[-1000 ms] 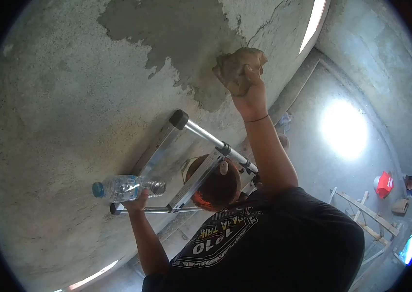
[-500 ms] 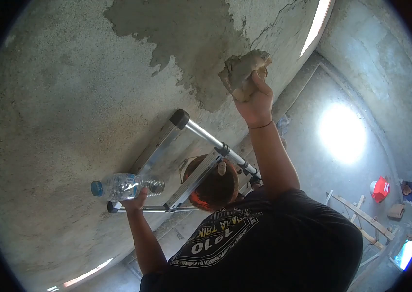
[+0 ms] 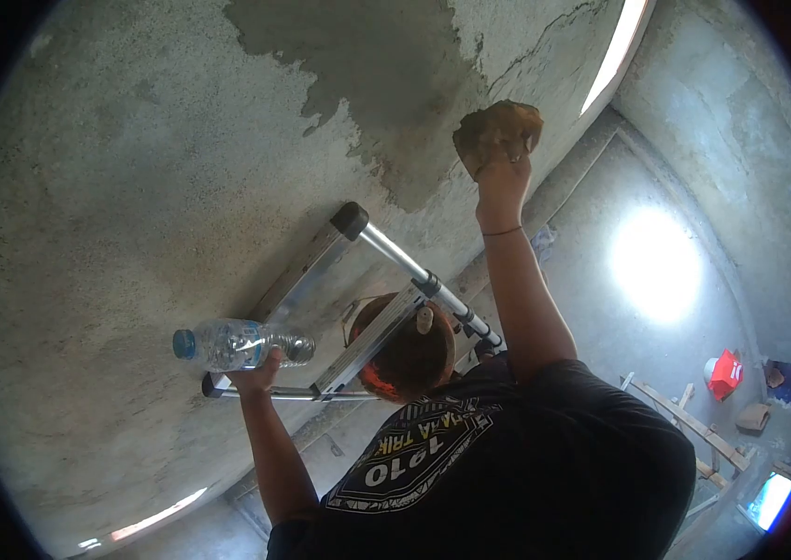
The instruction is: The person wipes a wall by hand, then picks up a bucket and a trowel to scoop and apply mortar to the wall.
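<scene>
My left hand is wrapped round a clear plastic water bottle with a blue cap, lying sideways with the cap to the left. At the upper right, my right hand grips a ragged brown sponge close to the wall; whether it touches cannot be made out. Beside it, a dark damp-looking patch spreads over the rough grey wall. Between my arms stands an aluminium ladder with black end caps, its top near the wall.
A round bucket with dark contents sits behind the ladder rail. A crack runs along the wall at the top. Far below on the right are a wooden frame and a red and white bag on the floor.
My right hand has turned the sponge, so its brown side now shows instead of the grey smeared face, and has shifted slightly right. My left hand still holds the bottle.
</scene>
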The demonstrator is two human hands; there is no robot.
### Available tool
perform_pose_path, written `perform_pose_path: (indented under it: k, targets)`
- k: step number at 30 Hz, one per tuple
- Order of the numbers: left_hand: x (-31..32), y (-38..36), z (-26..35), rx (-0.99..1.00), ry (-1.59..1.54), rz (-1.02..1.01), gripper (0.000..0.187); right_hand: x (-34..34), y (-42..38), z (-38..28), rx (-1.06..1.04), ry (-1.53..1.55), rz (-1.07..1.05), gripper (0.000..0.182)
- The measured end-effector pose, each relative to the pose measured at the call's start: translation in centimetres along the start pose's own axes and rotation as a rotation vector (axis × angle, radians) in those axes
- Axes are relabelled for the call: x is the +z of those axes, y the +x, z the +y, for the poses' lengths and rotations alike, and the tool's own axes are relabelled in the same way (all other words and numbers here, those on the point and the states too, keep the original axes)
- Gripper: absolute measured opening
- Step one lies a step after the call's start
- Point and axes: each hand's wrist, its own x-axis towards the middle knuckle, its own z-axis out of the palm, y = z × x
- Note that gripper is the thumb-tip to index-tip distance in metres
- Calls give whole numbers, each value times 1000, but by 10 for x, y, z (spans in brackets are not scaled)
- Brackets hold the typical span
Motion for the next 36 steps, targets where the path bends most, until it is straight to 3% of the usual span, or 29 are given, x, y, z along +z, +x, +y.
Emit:
perform_pose_path:
  k: [2,4,5,7,9,10,11,14,16,17,19,20,22,23,24,25,26,28,32,34,35,36]
  targets:
    - [1,2,8,-4,-81,37,79,4,4,15,-58,-156,60,24]
    - [1,4,16,-25,-92,32,79,0,26,59,-303,-523,32,24]
    - [2,5,18,-41,-107,28,79,13,25,67,-293,-290,32,25]
    - [4,3,17,-36,-108,57,80,47,15,79,-447,-176,91,27]
    - [5,2,13,-31,-111,83,80,70,-19,21,-140,-586,81,27]
    - [3,2,8,-5,-85,64,81,69,-20,22,-143,-584,86,27]
    - [1,2,4,20,-56,41,81,68,-22,27,-295,-483,25,26]
    - [-2,0,-3,5,-83,19,84,38,-27,40,-352,-462,-137,20]
    - [0,-1,6,1,-103,41,86,17,-53,12,-208,-427,-519,23]
    - [1,2,6,2,-117,60,86,8,-49,19,-217,-423,-522,23]
    - [0,5,3,2,-104,33,88,-7,-48,36,165,-15,-216,23]
    - [-1,3,1,-4,-97,14,86,-7,-41,36,171,109,-41,23]
    - [-2,2,3,-15,-88,-4,84,-6,-15,44,-34,-83,53,26]
    - [-2,2,3,0,-40,0,81,-5,5,62,-32,-84,50,26]
    - [-3,2,2,18,7,7,79,-5,28,88,-103,-307,29,27]
    - [-6,3,-4,63,89,-20,81,17,24,68,-179,-526,7,28]
    - [-6,1,-9,66,87,-13,81,37,12,49,-152,-568,134,27]
    - [-5,1,-16,58,60,3,84,62,-8,32,-404,-501,73,20]
    - [-7,0,-16,17,-48,-20,84,54,-33,25,-317,-652,-86,21]
    - [-6,4,-6,72,-51,-7,83,32,-30,36,-225,-3,-234,26]
    - [-3,5,-2,47,-129,2,84,17,-32,34,-39,162,-218,23]
    - [-5,7,-4,52,-125,3,84,13,-26,34,-40,167,-219,23]
